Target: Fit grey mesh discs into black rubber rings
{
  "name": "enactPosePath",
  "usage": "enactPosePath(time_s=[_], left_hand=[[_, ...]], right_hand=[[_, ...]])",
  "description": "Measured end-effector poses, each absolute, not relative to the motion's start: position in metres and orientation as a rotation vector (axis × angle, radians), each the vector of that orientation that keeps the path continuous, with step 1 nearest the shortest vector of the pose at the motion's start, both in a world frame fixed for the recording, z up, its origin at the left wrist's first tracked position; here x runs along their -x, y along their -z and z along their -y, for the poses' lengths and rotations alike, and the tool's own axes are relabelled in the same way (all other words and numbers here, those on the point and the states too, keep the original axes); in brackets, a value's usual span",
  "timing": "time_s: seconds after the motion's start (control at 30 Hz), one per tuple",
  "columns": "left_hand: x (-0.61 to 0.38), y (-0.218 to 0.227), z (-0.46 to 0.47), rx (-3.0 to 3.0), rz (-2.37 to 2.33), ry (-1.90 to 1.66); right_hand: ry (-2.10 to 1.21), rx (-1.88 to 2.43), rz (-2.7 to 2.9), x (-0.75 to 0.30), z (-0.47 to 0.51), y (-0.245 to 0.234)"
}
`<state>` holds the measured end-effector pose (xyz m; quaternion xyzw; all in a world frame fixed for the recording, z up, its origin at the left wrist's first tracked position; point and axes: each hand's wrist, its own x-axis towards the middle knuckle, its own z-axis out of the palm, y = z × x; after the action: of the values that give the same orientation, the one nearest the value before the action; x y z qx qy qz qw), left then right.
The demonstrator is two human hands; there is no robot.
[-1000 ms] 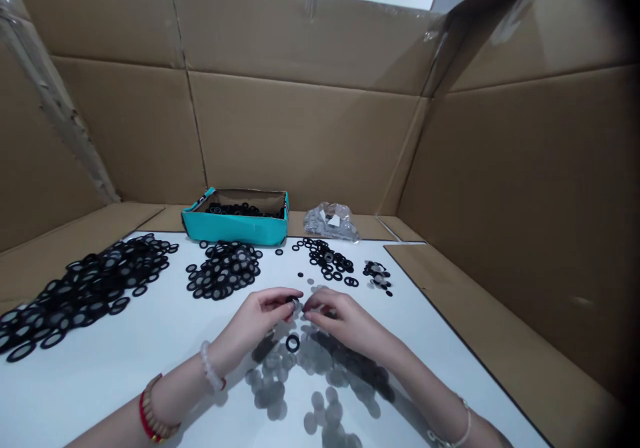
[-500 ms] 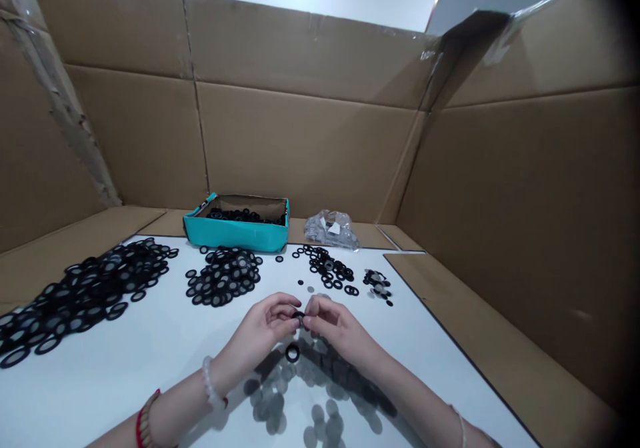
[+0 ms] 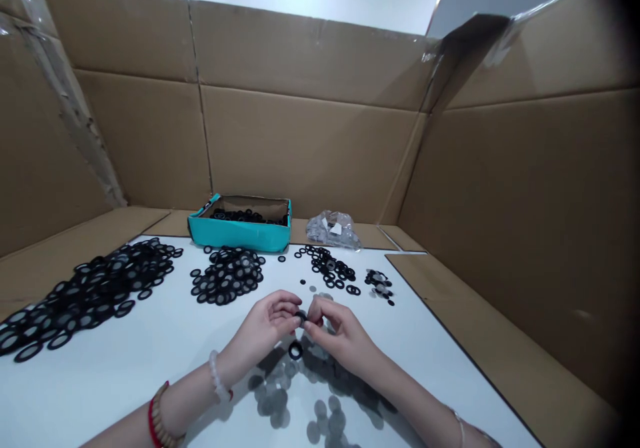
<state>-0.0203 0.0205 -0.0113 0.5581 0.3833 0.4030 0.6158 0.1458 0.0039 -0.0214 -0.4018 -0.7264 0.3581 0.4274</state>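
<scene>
My left hand (image 3: 270, 318) pinches a small black ring (image 3: 301, 315) between thumb and fingers, its other fingers curled. From the other side my right hand (image 3: 340, 328) closes thumb and fingertips on the same ring; whether it also holds a disc is too small to tell. Just below the fingertips a loose black ring (image 3: 295, 350) lies on the white table. Thin grey translucent discs (image 3: 274, 401) are scattered nearer to me, some under my wrists and in the shadow of my arms.
A long heap of black rings with grey centres (image 3: 100, 288) spreads along the left, beside a smaller heap (image 3: 227, 278). Further right are plain black rings (image 3: 333, 268) and a little mixed pile (image 3: 380, 285). A teal box (image 3: 240, 235), a clear plastic bag (image 3: 333, 229) and cardboard walls (image 3: 310, 148) stand behind.
My right-hand fingers have shifted slightly around the held ring. Both hands stay together at the same spot, and the whole view has moved a little.
</scene>
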Motion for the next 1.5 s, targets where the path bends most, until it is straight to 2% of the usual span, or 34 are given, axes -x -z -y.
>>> enactPosePath(time_s=[0.37,0.6,0.93,1.17,1.37,1.5], left_hand=[[0.017,0.007,-0.02,-1.199,-0.901,-0.958],[0.019,0.01,-0.018,-1.186,-0.81,-0.922],[0.025,0.02,-0.023,-1.605,-0.813,-0.901],[0.024,0.019,-0.022,-1.586,-0.805,-0.951],[0.02,0.014,-0.023,-1.339,-0.896,-0.97],[0.021,0.016,-0.023,-1.452,-0.831,-0.93]], right_hand=[[-0.871,0.993,1.832,-0.146,-0.004,0.022],[-1.001,1.031,1.853,-0.147,-0.003,0.019],[-0.944,1.09,1.957,-0.15,-0.002,0.014],[-0.898,1.112,1.99,-0.151,0.003,0.015],[-0.932,1.078,1.976,-0.15,0.002,0.012],[-0.801,1.084,2.094,-0.152,0.001,0.011]])
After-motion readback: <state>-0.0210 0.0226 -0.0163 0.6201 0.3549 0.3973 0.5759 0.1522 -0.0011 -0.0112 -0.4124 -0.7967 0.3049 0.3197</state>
